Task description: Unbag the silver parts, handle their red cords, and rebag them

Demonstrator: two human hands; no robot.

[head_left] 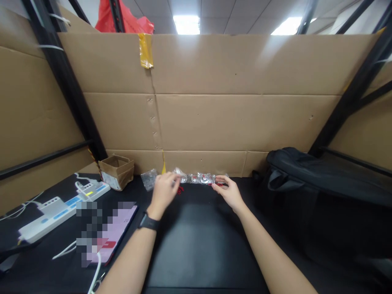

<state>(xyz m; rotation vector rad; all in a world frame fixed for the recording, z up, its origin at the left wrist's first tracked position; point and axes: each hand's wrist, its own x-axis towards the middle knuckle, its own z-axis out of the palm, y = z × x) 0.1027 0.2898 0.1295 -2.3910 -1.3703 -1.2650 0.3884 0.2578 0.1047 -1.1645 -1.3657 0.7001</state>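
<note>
Here, both hands reach to the far edge of the black desk (199, 241), where a strip of small clear plastic bags (200, 178) lies against the foot of the cardboard wall (214, 118). The strip runs left to right, its long axis parallel to the wall, with one end at each hand. The left hand (163, 190), a dark watch (148, 222) on its wrist, has its fingers curled around the left end of the strip, pinching the crinkled plastic. The right hand (229, 192) meets the right end, thumb and fingertips closed lightly on it, though how firm the grip is cannot be told at this size. The bags appear to hold small shiny parts, and a few red bits (180, 190) show just beneath the strip near the left hand.

Another loose clear bag (149, 179) sits just left of the strip, and a small open cardboard box (116, 170) stands further left. A white power strip (61, 206) with cables lies along the left side of the desk, near a pink sheet (119, 228). A black bag (306, 171) rests at the right, well apart from the hands.
</note>
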